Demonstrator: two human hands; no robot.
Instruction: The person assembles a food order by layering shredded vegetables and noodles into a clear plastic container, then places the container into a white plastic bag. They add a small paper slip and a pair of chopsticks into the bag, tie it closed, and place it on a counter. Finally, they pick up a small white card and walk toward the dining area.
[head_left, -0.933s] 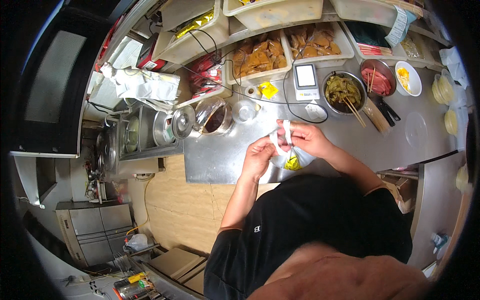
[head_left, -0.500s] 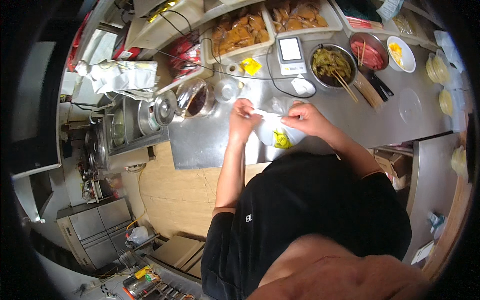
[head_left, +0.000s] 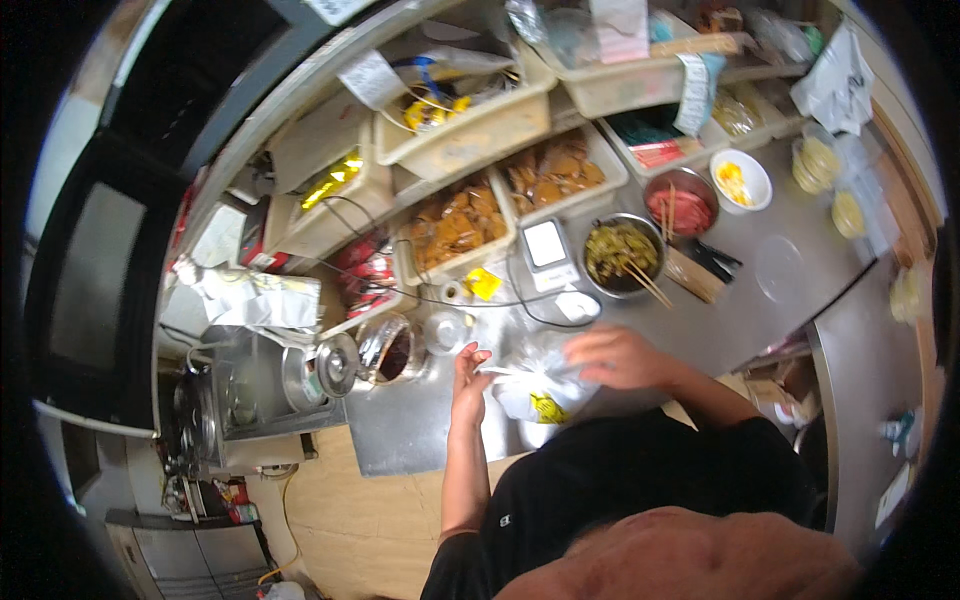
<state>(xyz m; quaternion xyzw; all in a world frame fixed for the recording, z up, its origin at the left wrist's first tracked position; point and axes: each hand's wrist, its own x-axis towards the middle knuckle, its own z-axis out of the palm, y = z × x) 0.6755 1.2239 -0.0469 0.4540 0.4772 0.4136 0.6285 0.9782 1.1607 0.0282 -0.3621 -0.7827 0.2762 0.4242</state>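
Note:
A white plastic bag (head_left: 535,388) with a yellow print sits at the front of the steel counter, its top gathered and bunched. My left hand (head_left: 468,388) is at the bag's left side, with a twisted handle end pinched by the thumb. Over the bag's right upper side is my right hand (head_left: 622,358), smeared by motion, so its fingers cannot be made out well. Just beyond the bag lie a small white dish (head_left: 578,306) and a digital scale (head_left: 549,252). A clear round container (head_left: 445,332) stands beyond my left hand.
Beyond the right hand are a bowl of green pickles (head_left: 610,250) with chopsticks, a bowl of pink slices (head_left: 685,205) and a white bowl (head_left: 741,180). Bins of brown packets (head_left: 455,235) line the back. A dark-sauce jar (head_left: 390,350) stands left; a black cable (head_left: 520,300) crosses the counter.
My right hand has come off the bag's knotted top and moved to the right. The left hand stays by the handle. The view has tilted up, showing more shelves.

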